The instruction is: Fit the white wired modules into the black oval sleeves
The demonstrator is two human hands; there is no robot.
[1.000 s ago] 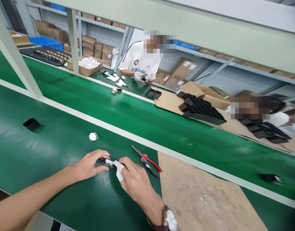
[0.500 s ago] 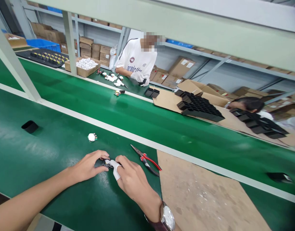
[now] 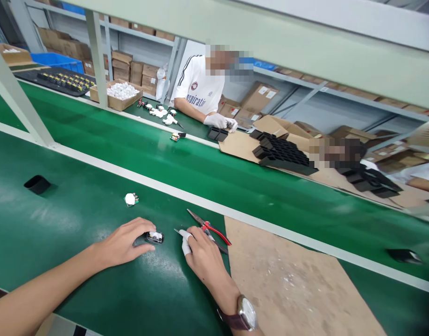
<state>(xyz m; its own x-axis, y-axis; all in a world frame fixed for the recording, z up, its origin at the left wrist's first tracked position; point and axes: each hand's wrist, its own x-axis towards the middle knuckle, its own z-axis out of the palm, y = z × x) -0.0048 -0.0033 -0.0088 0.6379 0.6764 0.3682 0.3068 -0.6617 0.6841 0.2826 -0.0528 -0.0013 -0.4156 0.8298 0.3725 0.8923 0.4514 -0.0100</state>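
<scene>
A small black housing (image 3: 154, 237) with electronic parts inside lies on the green bench. Around its left end is my left hand (image 3: 130, 240), index finger at the upper edge and thumb just below, fingers apart. To the right, my right hand (image 3: 200, 249) wears white finger covers and pinches a thin metal piece (image 3: 177, 230); its kind is unclear. Red-and-black long-nose pliers (image 3: 210, 228) lie beside that hand, partly hidden behind it. A circuit board with a white round top (image 3: 130, 199) sits beyond my left hand.
An empty black sleeve (image 3: 37, 185) lies far left, and a cardboard sheet (image 3: 287, 275) covers the bench at right. Beyond a white rail runs a green belt (image 3: 158, 158). Across it, a gloved person (image 3: 202, 88) handles a part near rows of black housings (image 3: 284, 151).
My right hand has drawn back to the right, away from the housing, and the thin metal piece now shows at its fingertips. My left thumb sits slightly off the housing.
</scene>
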